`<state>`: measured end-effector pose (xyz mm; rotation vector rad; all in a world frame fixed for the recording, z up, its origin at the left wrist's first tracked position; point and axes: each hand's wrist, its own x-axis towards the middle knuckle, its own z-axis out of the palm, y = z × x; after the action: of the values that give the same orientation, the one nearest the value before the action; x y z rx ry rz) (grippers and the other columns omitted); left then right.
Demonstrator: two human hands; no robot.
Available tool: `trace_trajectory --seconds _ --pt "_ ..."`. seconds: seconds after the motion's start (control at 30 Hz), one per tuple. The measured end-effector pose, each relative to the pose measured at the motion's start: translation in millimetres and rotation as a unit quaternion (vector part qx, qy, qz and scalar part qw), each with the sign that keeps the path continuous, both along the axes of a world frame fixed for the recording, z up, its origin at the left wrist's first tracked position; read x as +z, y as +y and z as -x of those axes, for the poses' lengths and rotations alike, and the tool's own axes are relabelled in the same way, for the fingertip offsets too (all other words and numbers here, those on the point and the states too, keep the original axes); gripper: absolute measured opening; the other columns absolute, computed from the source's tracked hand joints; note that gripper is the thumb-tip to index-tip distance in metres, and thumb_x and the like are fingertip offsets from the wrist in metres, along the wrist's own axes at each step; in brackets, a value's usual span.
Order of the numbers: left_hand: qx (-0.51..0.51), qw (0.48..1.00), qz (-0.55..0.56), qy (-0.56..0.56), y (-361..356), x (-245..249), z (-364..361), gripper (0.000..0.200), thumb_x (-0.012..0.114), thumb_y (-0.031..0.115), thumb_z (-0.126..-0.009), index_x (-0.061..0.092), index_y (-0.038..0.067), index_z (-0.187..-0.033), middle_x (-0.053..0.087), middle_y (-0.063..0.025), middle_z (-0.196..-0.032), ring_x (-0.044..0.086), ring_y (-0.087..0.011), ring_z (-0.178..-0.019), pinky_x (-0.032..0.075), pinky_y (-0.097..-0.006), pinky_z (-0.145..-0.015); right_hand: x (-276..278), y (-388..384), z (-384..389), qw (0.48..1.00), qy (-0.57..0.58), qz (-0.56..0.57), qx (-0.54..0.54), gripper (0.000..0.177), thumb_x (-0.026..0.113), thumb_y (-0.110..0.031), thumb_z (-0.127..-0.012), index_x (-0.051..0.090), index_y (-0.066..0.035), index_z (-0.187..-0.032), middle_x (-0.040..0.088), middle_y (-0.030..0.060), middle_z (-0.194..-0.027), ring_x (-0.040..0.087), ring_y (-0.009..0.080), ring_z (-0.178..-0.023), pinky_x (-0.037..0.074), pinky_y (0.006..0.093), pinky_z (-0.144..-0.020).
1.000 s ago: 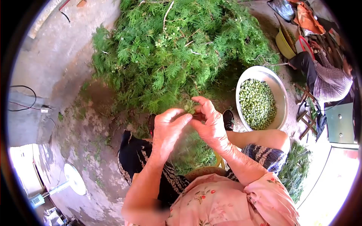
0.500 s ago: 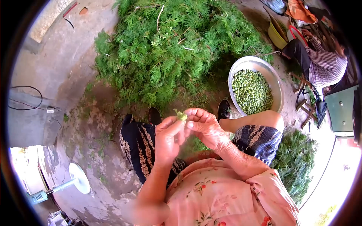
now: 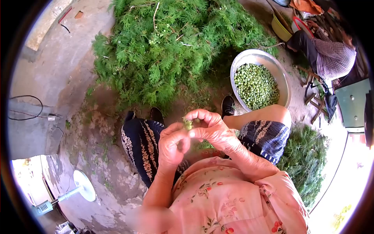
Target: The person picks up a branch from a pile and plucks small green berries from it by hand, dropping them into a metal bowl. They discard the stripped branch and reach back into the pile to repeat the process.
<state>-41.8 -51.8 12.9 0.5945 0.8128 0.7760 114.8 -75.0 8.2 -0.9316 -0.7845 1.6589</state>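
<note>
A small green sprig [image 3: 187,124] sits between my two hands, above my lap. My left hand [image 3: 173,143] pinches it from the left with thumb and fingers. From the right, my right hand [image 3: 212,130] has its thumb and curled index finger at the same sprig. Ahead lies a large pile of green leafy branches [image 3: 163,58]. To its right stands a wide metal basin [image 3: 283,80] holding many small green round fruits [image 3: 255,85].
A person [image 3: 331,54] in a checked shirt sits at the upper right by a yellow tub [image 3: 279,30] and a red-rimmed basin [image 3: 302,25]. More cut greenery [image 3: 304,163] lies at right. A fan [image 3: 83,185] stands lower left.
The view has shifted slightly, so the pile and basin appear higher and further left. My right index finger has lifted and opened a little from the thumb at the sprig.
</note>
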Motion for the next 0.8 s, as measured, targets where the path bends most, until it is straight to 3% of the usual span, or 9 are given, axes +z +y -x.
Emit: trace_trajectory --seconds 0.3,0.4,0.47,0.5,0.57,0.63,0.8 --pt "0.075 0.997 -0.008 0.034 -6.1 4.5 -16.8 0.009 0.053 0.006 -0.079 0.059 -0.001 -0.079 0.048 -0.0003 -0.051 0.039 -0.0063 -0.041 0.028 -0.0190 -0.041 -4.2 -4.0 3.8 0.998 0.031 -0.026 -0.055 0.024 0.064 -0.001 -0.079 0.055 -0.003 -0.102 0.057 0.0016 -0.074 0.052 0.0072 -0.060 0.044 0.0196 -0.051" --pt "0.074 0.996 0.048 -0.035 -4.4 0.3 -19.8 0.008 0.054 0.009 -0.080 0.056 0.002 -0.078 0.053 -0.0036 -0.060 0.049 -0.0127 -0.048 0.031 -0.0193 -0.042 1.9 -1.4 0.5 0.989 0.118 0.025 -0.090 0.024 0.066 -0.003 -0.078 0.056 -0.003 -0.099 0.059 0.0042 -0.084 0.054 0.0109 -0.065 0.045 0.0227 -0.056" --pt "0.071 0.989 0.077 -0.107 -2.3 -6.9 -20.9 0.008 0.055 0.012 -0.080 0.054 0.004 -0.079 0.055 -0.0045 -0.068 0.054 -0.0161 -0.058 0.036 -0.0217 -0.047 -0.4 0.5 -5.9 0.984 0.165 0.054 -0.047 0.023 0.065 -0.006 -0.079 0.056 -0.003 -0.100 0.059 0.0042 -0.087 0.055 0.0123 -0.069 0.045 0.0245 -0.060" --pt "0.080 0.986 0.093 -0.108 0.3 -4.3 -23.9 0.016 0.046 0.014 -0.089 0.050 0.003 -0.077 0.049 -0.0047 -0.065 0.050 -0.0161 -0.057 0.038 -0.0234 -0.046 -3.3 1.1 -9.5 0.979 0.187 0.070 -0.027 0.023 0.065 -0.007 -0.080 0.056 -0.003 -0.100 0.059 0.0043 -0.088 0.056 0.0130 -0.071 0.045 0.0254 -0.062" --pt "0.153 0.967 0.151 -0.136 3.7 -8.5 -26.0 0.016 0.048 0.017 -0.090 0.051 0.004 -0.081 0.050 -0.0050 -0.069 0.049 -0.0171 -0.060 0.040 -0.0239 -0.052 -17.0 2.8 -7.6 0.965 0.234 0.079 -0.090 0.021 0.062 -0.017 -0.084 0.057 -0.005 -0.100 0.059 0.0040 -0.090 0.056 0.0137 -0.077 0.044 0.0258 -0.064" --pt "0.150 0.968 0.113 -0.169 8.5 -14.7 -27.0 0.014 0.050 0.018 -0.090 0.052 0.006 -0.083 0.051 -0.0045 -0.079 0.048 -0.0166 -0.072 0.042 -0.0288 -0.065 -26.5 2.1 -5.0 0.961 0.219 0.118 -0.121 0.020 0.059 -0.021 -0.086 0.058 -0.005 -0.098 0.059 0.0033 -0.089 0.055 0.0137 -0.076 0.044 0.0265 -0.064" --pt "0.188 0.974 0.007 -0.123 3.6 -14.9 -36.8 0.011 0.047 0.013 -0.090 0.051 0.004 -0.084 0.053 -0.0057 -0.084 0.050 -0.0176 -0.078 0.044 -0.0328 -0.077 -43.8 2.0 13.1 0.934 0.251 0.197 -0.163 0.024 0.052 -0.028 -0.090 0.058 -0.005 -0.094 0.059 0.0024 -0.084 0.053 0.0130 -0.071 0.043 0.0283 -0.062"
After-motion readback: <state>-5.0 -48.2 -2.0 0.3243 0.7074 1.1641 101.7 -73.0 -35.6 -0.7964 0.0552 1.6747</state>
